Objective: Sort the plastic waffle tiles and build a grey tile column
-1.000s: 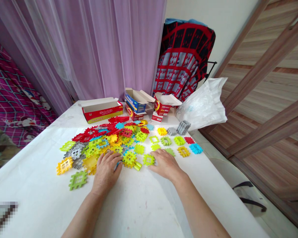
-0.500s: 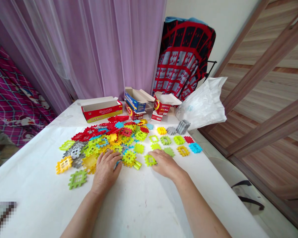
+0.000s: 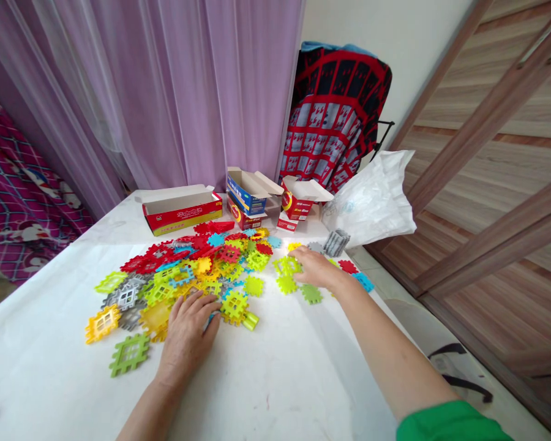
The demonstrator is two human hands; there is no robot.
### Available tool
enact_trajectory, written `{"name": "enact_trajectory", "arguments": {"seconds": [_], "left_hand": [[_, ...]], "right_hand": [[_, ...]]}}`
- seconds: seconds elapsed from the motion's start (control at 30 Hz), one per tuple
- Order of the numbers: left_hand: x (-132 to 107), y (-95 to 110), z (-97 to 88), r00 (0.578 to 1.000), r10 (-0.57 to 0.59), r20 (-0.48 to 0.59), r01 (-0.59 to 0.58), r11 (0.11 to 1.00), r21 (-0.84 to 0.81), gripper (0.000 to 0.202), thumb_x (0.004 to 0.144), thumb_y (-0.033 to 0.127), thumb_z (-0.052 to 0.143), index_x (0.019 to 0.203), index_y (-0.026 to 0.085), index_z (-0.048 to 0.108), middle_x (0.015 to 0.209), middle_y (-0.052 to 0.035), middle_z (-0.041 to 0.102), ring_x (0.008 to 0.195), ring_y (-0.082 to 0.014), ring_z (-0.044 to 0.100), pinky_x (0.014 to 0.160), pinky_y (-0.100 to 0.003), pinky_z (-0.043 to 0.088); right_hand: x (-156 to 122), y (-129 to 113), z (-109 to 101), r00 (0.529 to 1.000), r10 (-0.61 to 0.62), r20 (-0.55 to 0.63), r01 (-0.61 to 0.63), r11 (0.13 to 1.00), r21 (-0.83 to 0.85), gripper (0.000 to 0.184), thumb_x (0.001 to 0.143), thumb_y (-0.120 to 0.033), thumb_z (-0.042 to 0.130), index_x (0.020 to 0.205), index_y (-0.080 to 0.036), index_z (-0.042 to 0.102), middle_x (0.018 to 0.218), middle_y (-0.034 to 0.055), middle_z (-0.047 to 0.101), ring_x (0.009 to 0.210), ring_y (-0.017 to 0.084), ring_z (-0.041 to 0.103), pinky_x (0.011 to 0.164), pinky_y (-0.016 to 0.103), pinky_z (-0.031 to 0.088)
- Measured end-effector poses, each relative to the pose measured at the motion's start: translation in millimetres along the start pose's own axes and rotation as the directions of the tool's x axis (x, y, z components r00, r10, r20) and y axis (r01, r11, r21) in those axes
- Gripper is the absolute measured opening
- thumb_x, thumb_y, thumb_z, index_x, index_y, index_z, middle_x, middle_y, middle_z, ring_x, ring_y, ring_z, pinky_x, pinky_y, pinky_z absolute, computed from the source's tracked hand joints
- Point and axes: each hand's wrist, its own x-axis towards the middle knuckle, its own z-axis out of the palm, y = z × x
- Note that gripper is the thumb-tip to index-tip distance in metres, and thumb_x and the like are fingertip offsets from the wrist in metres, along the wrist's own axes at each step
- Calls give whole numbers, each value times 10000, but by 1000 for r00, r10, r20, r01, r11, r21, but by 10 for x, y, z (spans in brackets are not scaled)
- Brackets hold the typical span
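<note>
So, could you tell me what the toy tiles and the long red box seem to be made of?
The notched building tiles look like moulded plastic: smooth, slightly glossy, evenly coloured, and the amber one seems translucent. The long red box looks like thin printed card, probably, with a glossy outside, plain pale inside and folded flaps.
</note>
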Motion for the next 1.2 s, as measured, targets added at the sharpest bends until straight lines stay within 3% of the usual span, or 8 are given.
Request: {"name": "enact_trajectory", "arguments": {"seconds": [0.13,0.37,0.57,0.73,1.2], "left_hand": [[-5,-38,22,1000,15,-6,-15,1000,-2,248,892,358,509,989,320,733,1121,-22,746,1175,-299,609,1048,-553,373],[-13,-53,37,1000,14,-11,-14,1000,3,252,890,361,504,989,323,733,1125,-20,745,1184,-299,602,1056,-549,368],[-11,-49,27,1000,21,-16,-21,1000,-4,256,887,366,507,995,326,735,1120,-21,746,1177,-297,606,1070,-547,356],[-11,-51,21,1000,21,-1,-21,1000,3,261,893,368,495,1001,329,730,1128,-15,744,1174,-303,608,1043,-561,374],[-5,-60,30,999,33,-19,-33,999,11,254,888,370,502,993,326,729,1118,-21,748,1158,-301,615,1031,-543,380]], "right_hand": [[270,99,-112,998,-5,70,11,996,-88,531,744,-226,679,1269,-192,602,1276,111,590,1158,238,576,978,283,412],[481,64,-70,981,-33,189,69,980,-187,505,714,-262,721,1214,-264,649,1243,90,636,1156,267,581,965,316,425],[527,46,-16,980,-21,196,60,979,-194,468,683,-224,733,1141,-302,686,1202,70,661,1137,258,592,966,314,426],[555,34,-9,976,-28,217,77,972,-222,448,683,-232,736,1127,-267,695,1190,102,668,1125,279,602,953,338,444],[629,-26,-43,957,15,288,51,974,-221,588,650,-186,738,1222,-297,656,1199,83,688,1110,276,633,931,350,475]]}}
